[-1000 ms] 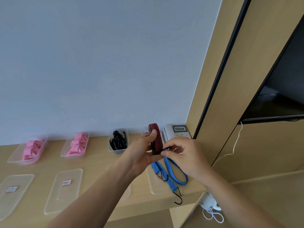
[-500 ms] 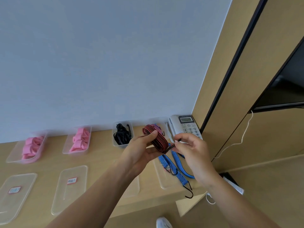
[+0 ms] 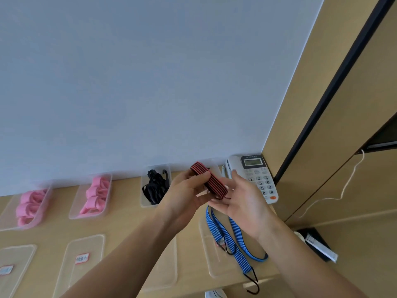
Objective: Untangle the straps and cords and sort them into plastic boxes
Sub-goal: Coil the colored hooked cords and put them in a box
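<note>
My left hand (image 3: pixel 184 196) grips a coiled red-and-black striped cord (image 3: pixel 211 183) above the wooden shelf, thumb on top of the coil. My right hand (image 3: pixel 242 203) cups the coil's lower right end, fingers spread beneath it. Below the hands, a blue striped cord (image 3: pixel 234 237) with black hooks lies across a clear lid (image 3: pixel 206 254), one hook hanging over the shelf's front edge. Along the wall stand clear boxes: two with pink straps (image 3: pixel 32 206) (image 3: pixel 96 194) and one with black cords (image 3: pixel 154 188). A further box behind the hands is mostly hidden.
A grey desk telephone (image 3: pixel 255 177) sits at the shelf's right end against a wooden panel. Several clear lids, two with red labels (image 3: pixel 81 258), lie along the shelf's front. A white cable (image 3: pixel 343 190) hangs down the panel at right.
The coil has tilted from upright to slanting down to the right. My right hand has gone from pinching at the coil's lower end to opening under it. The view has swung left and down.
</note>
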